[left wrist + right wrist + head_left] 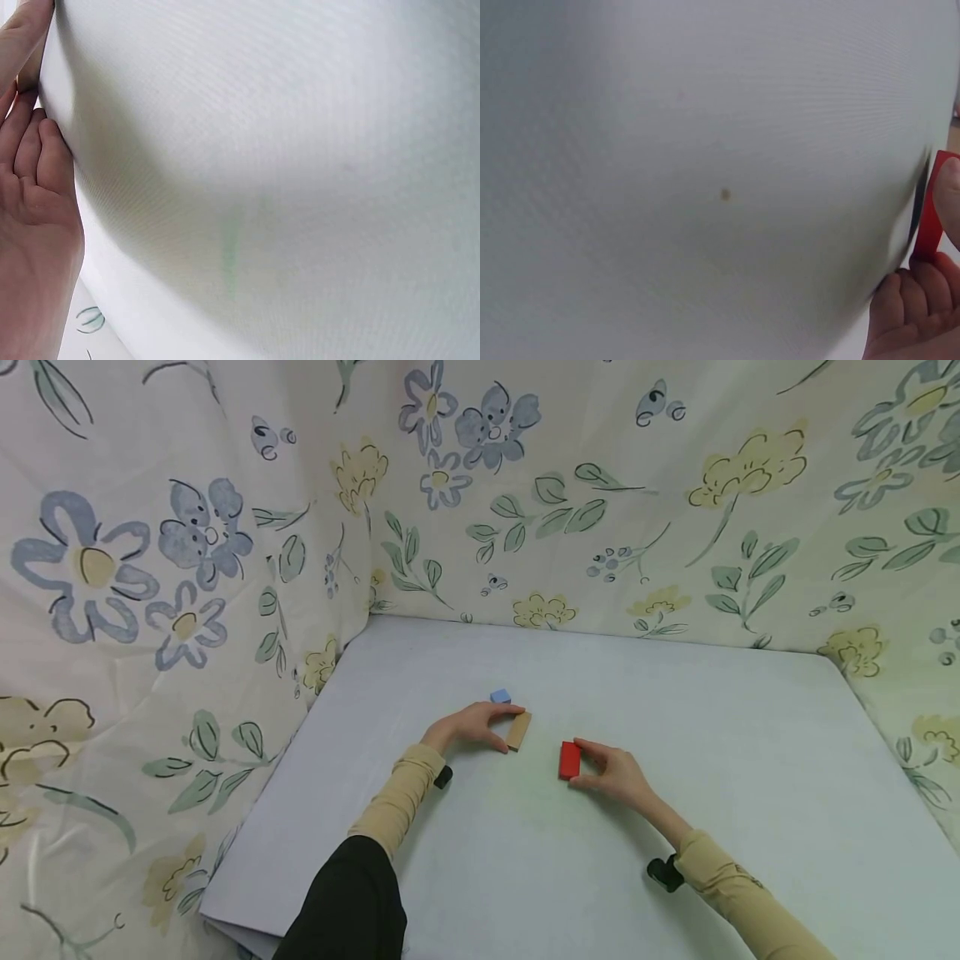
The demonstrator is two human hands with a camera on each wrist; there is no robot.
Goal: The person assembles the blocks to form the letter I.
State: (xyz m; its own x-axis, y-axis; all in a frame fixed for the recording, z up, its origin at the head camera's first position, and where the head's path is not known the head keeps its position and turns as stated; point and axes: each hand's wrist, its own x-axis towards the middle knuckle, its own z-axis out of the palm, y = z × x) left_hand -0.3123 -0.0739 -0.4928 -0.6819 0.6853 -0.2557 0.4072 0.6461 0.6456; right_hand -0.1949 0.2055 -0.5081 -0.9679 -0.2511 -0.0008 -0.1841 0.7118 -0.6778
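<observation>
My left hand (474,723) pinches a light wooden block (519,732) between thumb and fingers, at its two short ends. Just behind those fingers a small blue block (500,696) sits on the white table. To the right, my right hand (618,775) grips a red rectangular block (569,761) by its far and near ends. A strip of tabletop separates the wooden and red blocks. In the right wrist view the red block (930,217) shows at the right edge, slightly above the table surface. The left wrist view shows only a sliver of the wooden block.
The white tabletop (480,860) extends around both hands, with its left edge beside the left arm. A floral cloth (600,527) hangs behind the table and along its sides. Black bands with small devices sit at both wrists.
</observation>
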